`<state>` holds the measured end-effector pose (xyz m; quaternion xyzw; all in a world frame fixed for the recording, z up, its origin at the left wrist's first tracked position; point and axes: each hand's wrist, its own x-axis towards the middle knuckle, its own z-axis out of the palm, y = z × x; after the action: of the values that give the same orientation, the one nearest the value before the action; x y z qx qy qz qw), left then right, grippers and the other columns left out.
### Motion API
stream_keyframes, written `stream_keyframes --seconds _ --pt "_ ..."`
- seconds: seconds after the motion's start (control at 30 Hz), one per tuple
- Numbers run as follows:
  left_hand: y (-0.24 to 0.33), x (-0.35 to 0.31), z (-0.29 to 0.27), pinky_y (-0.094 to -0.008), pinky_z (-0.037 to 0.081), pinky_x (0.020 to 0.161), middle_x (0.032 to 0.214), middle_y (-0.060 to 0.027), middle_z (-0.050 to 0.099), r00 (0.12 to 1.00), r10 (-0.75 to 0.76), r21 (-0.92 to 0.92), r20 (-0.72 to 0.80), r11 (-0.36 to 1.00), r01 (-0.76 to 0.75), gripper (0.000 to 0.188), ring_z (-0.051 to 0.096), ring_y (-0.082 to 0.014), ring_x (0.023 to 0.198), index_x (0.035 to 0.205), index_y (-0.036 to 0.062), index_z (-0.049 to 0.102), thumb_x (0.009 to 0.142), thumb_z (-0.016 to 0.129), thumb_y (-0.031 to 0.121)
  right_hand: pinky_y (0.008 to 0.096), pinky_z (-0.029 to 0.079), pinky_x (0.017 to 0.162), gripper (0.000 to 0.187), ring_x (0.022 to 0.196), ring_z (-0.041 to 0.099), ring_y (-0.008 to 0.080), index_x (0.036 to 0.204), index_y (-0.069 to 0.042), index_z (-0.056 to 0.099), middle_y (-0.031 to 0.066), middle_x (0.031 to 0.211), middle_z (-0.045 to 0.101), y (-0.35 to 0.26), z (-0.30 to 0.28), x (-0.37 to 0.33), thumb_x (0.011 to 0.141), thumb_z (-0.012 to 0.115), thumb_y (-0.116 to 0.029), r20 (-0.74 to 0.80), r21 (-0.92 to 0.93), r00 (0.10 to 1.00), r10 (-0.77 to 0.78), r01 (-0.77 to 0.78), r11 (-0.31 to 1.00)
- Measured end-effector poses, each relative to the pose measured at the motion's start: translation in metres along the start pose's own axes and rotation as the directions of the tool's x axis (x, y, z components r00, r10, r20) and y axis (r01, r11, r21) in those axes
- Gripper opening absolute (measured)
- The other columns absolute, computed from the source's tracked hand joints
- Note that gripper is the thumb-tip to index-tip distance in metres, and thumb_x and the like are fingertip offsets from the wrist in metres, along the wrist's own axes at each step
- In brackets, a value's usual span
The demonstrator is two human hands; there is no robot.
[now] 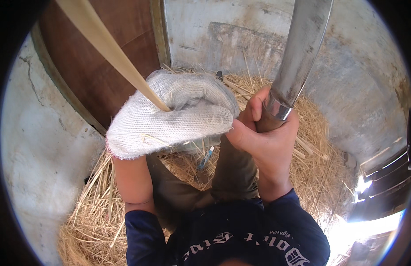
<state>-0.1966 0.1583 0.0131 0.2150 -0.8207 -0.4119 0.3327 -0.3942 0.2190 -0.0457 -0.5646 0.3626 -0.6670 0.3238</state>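
Note:
My left hand (170, 126), in a white knitted glove, is closed around a long pale wooden strip, which looks like split bamboo (110, 46). The strip slants from the fist to the upper left and runs out of view. My bare right hand (274, 144) grips the handle of a large knife (303, 51) with a metal collar. Its broad steel blade points up and away, past the top of the view. The two hands are close together, the right thumb by the gloved fingers. Where the strip's lower end lies inside the glove is hidden.
Straw-like shavings (320, 164) cover the floor around my legs. Pale, stained walls (365, 75) stand ahead and at both sides, with a brown panel (121, 26) at the far left. A small blue object (205, 158) lies between my legs. Dark slats (387, 177) are at the right.

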Motion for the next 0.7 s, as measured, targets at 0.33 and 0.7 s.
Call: stream_keyframes --seconds 0.33,0.7 --pt "-0.001 -0.006 0.02 -0.0251 0.049 0.054 0.073 -0.0048 0.068 0.982 -0.097 -0.026 -0.162 0.995 0.094 0.026 0.063 -0.0098 0.06 0.091 -0.0013 0.075 0.089 0.079 0.024 0.0215 0.038 0.047 0.038 0.055 0.051 0.0038 0.086 -0.007 0.048 -0.0015 0.067 0.054 -0.001 0.007 -0.001 0.077 0.082 0.007 -0.024 0.023 0.998 0.06 -0.06 0.998" --pt "-0.008 -0.014 0.009 -0.0291 0.056 0.07 0.101 -0.0063 0.076 0.935 -0.341 -0.187 -0.095 0.929 0.319 0.034 0.069 -0.0129 0.084 0.118 0.0013 0.073 0.094 0.076 0.026 0.0226 0.039 0.045 0.04 0.053 0.051 0.005 0.088 -0.007 0.048 -0.0011 0.064 0.051 -0.002 0.006 -0.003 0.079 0.083 0.009 -0.01 0.065 0.999 0.052 -0.051 0.997"
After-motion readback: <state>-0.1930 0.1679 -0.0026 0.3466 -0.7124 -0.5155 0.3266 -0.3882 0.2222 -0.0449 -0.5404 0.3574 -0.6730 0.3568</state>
